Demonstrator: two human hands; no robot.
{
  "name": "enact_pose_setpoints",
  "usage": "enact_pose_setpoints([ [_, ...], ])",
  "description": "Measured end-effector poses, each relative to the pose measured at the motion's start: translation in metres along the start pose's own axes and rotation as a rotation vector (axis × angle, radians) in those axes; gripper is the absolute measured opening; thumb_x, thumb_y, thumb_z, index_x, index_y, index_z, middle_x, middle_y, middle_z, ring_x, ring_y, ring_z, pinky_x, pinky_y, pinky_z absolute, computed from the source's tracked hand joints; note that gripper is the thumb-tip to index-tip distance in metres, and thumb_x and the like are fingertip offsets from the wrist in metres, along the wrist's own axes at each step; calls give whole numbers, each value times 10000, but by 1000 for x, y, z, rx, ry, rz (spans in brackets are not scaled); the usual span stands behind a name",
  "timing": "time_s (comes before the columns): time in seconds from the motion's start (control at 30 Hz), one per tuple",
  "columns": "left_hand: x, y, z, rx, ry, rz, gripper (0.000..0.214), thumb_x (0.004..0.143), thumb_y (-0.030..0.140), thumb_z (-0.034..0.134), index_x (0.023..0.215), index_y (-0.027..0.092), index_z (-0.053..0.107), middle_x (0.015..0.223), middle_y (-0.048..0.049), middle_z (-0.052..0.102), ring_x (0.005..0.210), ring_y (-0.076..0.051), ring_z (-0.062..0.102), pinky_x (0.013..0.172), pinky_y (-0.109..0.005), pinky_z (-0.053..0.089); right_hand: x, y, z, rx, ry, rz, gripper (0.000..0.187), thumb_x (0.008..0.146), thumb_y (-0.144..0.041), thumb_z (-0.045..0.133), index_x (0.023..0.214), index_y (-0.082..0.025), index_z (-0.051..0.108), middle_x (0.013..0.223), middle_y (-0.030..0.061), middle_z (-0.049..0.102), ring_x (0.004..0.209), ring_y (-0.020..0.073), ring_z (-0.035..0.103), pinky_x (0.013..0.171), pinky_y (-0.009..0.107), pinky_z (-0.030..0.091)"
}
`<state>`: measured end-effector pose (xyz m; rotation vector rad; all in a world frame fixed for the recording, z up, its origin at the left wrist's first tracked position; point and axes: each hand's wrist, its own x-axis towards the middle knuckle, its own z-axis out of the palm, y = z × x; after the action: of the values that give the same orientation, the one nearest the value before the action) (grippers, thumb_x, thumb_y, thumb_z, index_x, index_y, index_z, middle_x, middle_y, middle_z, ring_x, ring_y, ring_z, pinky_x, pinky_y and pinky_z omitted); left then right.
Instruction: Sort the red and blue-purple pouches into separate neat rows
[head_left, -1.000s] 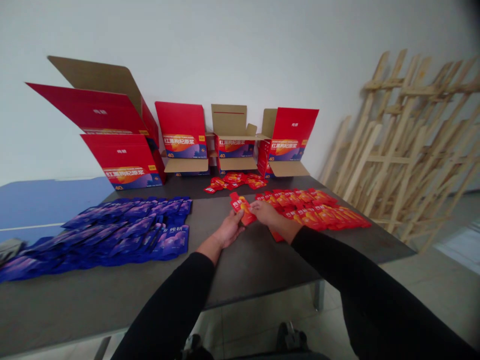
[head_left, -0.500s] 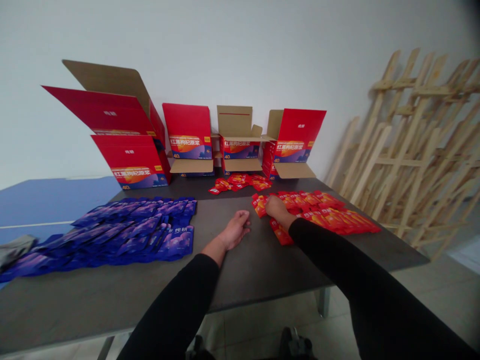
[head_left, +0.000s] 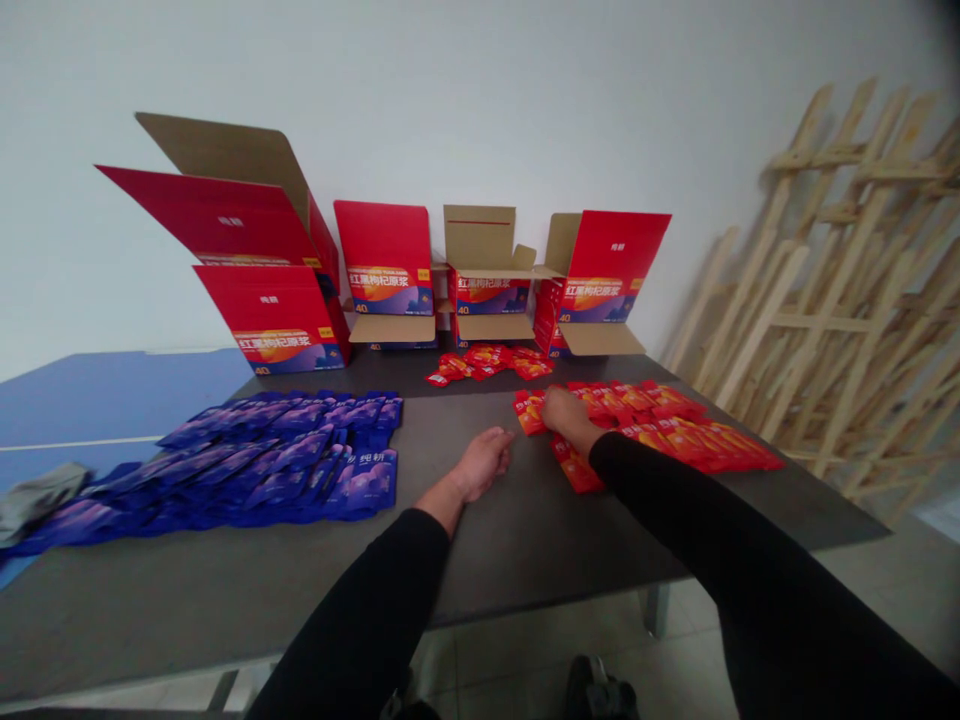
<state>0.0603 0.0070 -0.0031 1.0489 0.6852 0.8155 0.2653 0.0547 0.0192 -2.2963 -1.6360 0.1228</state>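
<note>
My right hand (head_left: 564, 411) lies on the near left end of a row of red pouches (head_left: 660, 422), fingers curled down on a red pouch (head_left: 529, 411) there. My left hand (head_left: 486, 462) rests on the dark table (head_left: 487, 540) between the two pouch spreads, fingers loosely curled with nothing in them. A wide spread of blue pouches (head_left: 255, 462) covers the table's left half. Both arms wear black sleeves.
Several open red cartons (head_left: 270, 315) stand along the wall at the table's back, with a small heap of red pouches (head_left: 491, 362) before them. Wooden frames (head_left: 840, 290) lean against the wall at the right. A blue table (head_left: 90, 395) adjoins at the left.
Both hands held one red pouch up a second ago. The right hand has since carried it down onto the red row; the left hand let go and sank to the table.
</note>
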Motion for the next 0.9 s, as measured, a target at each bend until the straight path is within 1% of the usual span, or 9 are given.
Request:
enact_pose_setpoints([
  [0.07, 1, 0, 0, 8, 45, 36, 376, 831, 337, 688, 642, 220, 384, 505, 82, 365, 403, -58, 281, 416, -207, 166, 4, -11, 0, -48, 28, -13, 268, 907, -174, 583, 1141, -121, 701, 1161, 237, 700, 1088, 315, 686, 877, 362, 501],
  [0.13, 3, -1, -1, 13, 124, 75, 379, 820, 296, 668, 614, 222, 358, 482, 89, 328, 394, -55, 225, 413, -213, 125, 9, -26, 3, -19, 36, -83, 236, 928, -200, 567, 1107, -147, 712, 1135, 200, 717, 1060, 282, 692, 864, 333, 494],
  [0.3, 8, -4, -5, 21, 373, 153, 364, 809, 227, 617, 580, 211, 335, 492, 83, 311, 427, -53, 216, 429, -198, 150, 36, -75, 28, 151, -14, -258, 215, 934, -318, 633, 1050, -154, 712, 1096, 138, 730, 1024, 217, 675, 884, 273, 473],
  [0.43, 9, -5, -8, -14, 476, 171, 342, 812, 204, 592, 591, 215, 331, 502, 81, 296, 439, -60, 220, 431, -197, 160, 65, -114, 53, 216, -40, -335, 345, 933, -342, 661, 1202, -126, 663, 1225, 153, 690, 1134, 218, 635, 972, 281, 457],
  [0.53, 9, -5, -9, -41, 507, 145, 331, 813, 191, 573, 595, 220, 326, 502, 80, 289, 435, -63, 214, 426, -204, 155, 84, -135, 65, 165, -22, -405, 481, 906, -268, 674, 1348, -99, 593, 1340, 185, 625, 1274, 257, 555, 1083, 329, 403],
  [0.63, 9, -6, -8, -47, 508, 122, 328, 800, 189, 585, 595, 221, 331, 509, 79, 296, 434, -61, 214, 426, -211, 149, 98, -151, 71, 71, -75, -473, 678, 865, -195, 671, 1511, -164, 470, 1483, 164, 521, 1378, 282, 467, 1148, 364, 355],
  [0.7, 8, -6, -7, -45, 519, 125, 321, 790, 197, 595, 599, 220, 337, 517, 79, 303, 439, -60, 217, 431, -214, 146, 107, -160, 74, 27, -132, -491, 768, 856, -216, 674, 1571, -213, 395, 1573, 143, 426, 1438, 304, 403, 1177, 398, 330],
  [0.8, 8, -7, -6, -58, 537, 127, 292, 786, 211, 579, 611, 220, 345, 520, 81, 301, 444, -62, 221, 436, -216, 142, 118, -172, 75, -55, -208, -544, 702, 863, -257, 659, 1537, -239, 463, 1596, 109, 410, 1456, 317, 382, 1178, 411, 334],
  [0.9, 7, -7, -6, -73, 534, 120, 279, 782, 220, 581, 617, 218, 355, 522, 83, 302, 444, -60, 225, 438, -214, 143, 125, -177, 75, -132, -245, -616, 555, 883, -237, 617, 1437, -224, 576, 1481, 112, 549, 1346, 301, 509, 1097, 372, 414],
])
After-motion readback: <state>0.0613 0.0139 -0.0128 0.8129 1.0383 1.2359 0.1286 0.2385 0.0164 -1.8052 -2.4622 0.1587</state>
